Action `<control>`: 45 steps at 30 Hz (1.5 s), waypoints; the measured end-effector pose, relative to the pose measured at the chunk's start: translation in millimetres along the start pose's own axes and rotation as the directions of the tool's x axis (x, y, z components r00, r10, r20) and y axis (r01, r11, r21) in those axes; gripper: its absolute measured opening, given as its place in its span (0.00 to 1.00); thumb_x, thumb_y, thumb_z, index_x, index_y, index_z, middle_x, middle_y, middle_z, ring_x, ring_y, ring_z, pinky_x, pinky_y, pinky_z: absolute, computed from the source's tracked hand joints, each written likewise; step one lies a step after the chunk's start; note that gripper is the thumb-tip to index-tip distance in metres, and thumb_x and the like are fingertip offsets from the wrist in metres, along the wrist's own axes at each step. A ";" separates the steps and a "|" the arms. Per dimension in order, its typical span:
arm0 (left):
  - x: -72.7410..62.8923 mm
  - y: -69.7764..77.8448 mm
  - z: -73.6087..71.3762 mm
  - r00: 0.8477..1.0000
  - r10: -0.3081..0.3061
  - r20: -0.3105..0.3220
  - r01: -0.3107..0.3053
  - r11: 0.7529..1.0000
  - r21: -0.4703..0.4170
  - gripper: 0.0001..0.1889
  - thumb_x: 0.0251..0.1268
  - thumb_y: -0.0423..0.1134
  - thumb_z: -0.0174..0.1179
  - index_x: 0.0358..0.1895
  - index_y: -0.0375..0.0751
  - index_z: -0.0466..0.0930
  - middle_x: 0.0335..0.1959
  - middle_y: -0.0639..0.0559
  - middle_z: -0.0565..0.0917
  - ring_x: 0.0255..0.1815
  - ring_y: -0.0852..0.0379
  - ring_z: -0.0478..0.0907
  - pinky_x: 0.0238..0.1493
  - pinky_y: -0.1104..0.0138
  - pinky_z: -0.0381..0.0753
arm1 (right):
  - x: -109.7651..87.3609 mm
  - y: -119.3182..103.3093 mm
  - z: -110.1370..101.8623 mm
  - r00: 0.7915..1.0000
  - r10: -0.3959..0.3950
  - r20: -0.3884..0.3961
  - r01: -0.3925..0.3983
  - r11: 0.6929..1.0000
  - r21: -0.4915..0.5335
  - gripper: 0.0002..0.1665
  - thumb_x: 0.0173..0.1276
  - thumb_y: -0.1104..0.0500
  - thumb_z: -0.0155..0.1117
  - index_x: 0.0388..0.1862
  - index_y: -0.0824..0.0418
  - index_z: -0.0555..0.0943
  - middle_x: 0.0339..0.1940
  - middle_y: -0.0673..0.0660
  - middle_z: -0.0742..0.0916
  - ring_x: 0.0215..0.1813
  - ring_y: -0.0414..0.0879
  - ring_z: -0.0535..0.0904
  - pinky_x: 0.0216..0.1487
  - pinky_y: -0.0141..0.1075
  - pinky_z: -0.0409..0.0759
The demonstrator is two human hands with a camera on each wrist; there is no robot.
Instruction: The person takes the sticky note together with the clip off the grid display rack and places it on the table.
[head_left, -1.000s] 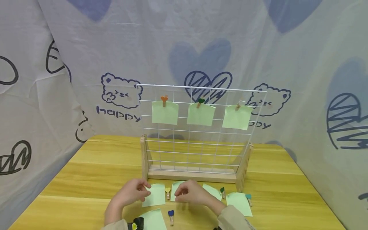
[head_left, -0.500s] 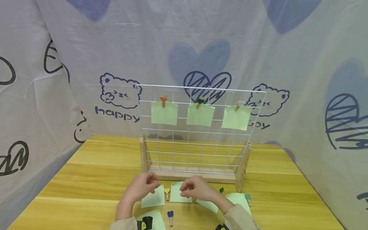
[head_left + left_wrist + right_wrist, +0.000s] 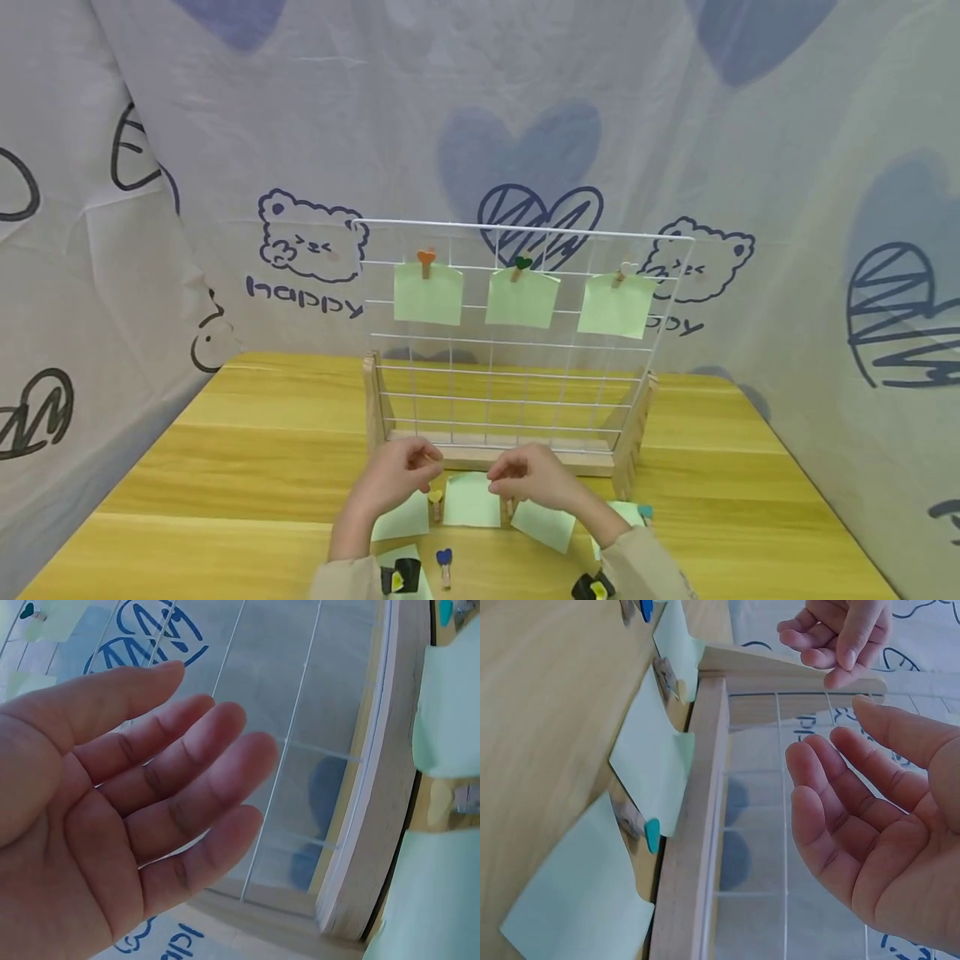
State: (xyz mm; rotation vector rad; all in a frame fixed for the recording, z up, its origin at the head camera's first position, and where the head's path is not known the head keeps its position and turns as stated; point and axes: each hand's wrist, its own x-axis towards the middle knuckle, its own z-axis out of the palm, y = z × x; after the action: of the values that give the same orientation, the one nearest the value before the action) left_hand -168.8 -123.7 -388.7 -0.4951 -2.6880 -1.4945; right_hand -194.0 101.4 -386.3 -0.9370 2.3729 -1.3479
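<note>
My left hand (image 3: 400, 477) hovers over the left-hand green paper note (image 3: 401, 518), its fingers loosely bent with nothing in them. Level with it, my right hand (image 3: 538, 477) hangs above another note (image 3: 546, 525), also holding nothing. Between them lie a middle note (image 3: 472, 502) and a clothespin with a yellow heart (image 3: 436, 500). Relaxed fingers and a bare palm show in both wrist views. Behind the hands stands a white wire grid (image 3: 510, 377) in a wooden base (image 3: 525, 457); three notes hang from it on heart clothespins, the left one orange (image 3: 426, 262).
Nearer the front edge lie a clothespin with a blue heart (image 3: 445, 567) and a note (image 3: 402, 557) partly hidden by the left wrist. A teal clothespin (image 3: 646, 512) lies beside the far right note (image 3: 624, 515). A printed cloth (image 3: 420, 100) hangs behind the table.
Both hands have moved to the right and away from the front edge, towards the grid. More of the middle note and the note below the right hand shows. Nothing was picked up.
</note>
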 end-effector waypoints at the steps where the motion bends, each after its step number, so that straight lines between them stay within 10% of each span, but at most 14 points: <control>1: 1.4 -0.5 0.5 1.000 0.007 -0.001 -0.007 1.000 -0.003 0.06 0.58 0.32 0.56 0.36 0.31 0.77 0.20 0.54 0.78 0.18 0.56 0.74 0.24 0.65 0.72 | -0.6 0.3 -1.7 1.000 0.004 -0.001 -0.004 1.000 -0.001 0.06 0.59 0.66 0.61 0.32 0.70 0.80 0.24 0.57 0.82 0.23 0.48 0.76 0.22 0.35 0.76; 21: 19.6 12.1 10.2 0.995 0.017 -0.098 -0.026 0.996 -0.091 0.06 0.59 0.33 0.56 0.36 0.33 0.78 0.23 0.53 0.77 0.21 0.58 0.76 0.27 0.66 0.78 | -13.5 4.2 -47.5 0.993 0.021 -0.113 -0.023 1.000 -0.019 0.12 0.63 0.60 0.58 0.39 0.69 0.78 0.29 0.56 0.82 0.29 0.51 0.78 0.29 0.41 0.78; 45: 52.8 60.3 24.7 0.981 0.193 -0.013 -0.192 0.980 0.044 0.06 0.61 0.36 0.55 0.36 0.37 0.79 0.24 0.57 0.78 0.22 0.62 0.73 0.25 0.69 0.74 | -19.2 -20.6 -93.4 0.972 0.035 -0.232 -0.041 0.999 -0.023 0.13 0.63 0.62 0.58 0.40 0.72 0.77 0.30 0.57 0.82 0.31 0.57 0.77 0.27 0.33 0.76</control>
State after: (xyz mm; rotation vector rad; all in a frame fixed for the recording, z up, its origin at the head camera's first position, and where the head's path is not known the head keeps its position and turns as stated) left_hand -198.3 -59.9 -343.1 -0.7137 -2.5669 -1.3813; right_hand -218.3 169.2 -320.5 -0.7737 2.5719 -1.4860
